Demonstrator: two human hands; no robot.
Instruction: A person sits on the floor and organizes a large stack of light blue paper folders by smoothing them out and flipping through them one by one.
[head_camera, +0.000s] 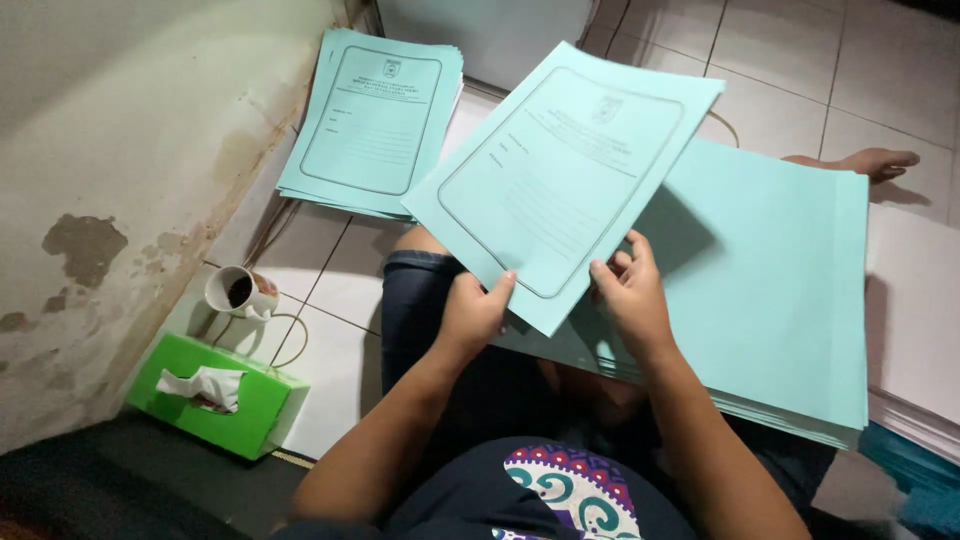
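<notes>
A: What are the fingers doing?

B: Both hands pinch the same sheet. The left hand (472, 312) has its fingers closed on the lower edge of a light green printed cover (563, 180), thumb on top. The right hand (630, 290) grips that edge just beside it, fingers curled around the paper.

A: And where is the cover?

B: Held up, tilted, above the person's lap, its printed frame facing the camera. Its top corner reaches toward the white tiles.

A: What lies under it?

B: A thick stack (770, 290) of plain green sheets rests across the lap, spreading to the right. The cover casts a shadow on it. The right hand sits over the stack's near-left part.

A: Anything further out?

B: To the upper left, a second pile (372, 120) of printed covers lies on the floor (330, 340), against the stained wall (120, 150). Lower left, a cup (238, 292) with dark liquid stands near the wall, and a green tissue box (215, 395) sits just beside it, a tissue sticking out. At the right edge white sheets (915, 320) lie beside the stack. A bare foot (870, 162) shows beyond the stack, on the tiles.
</notes>
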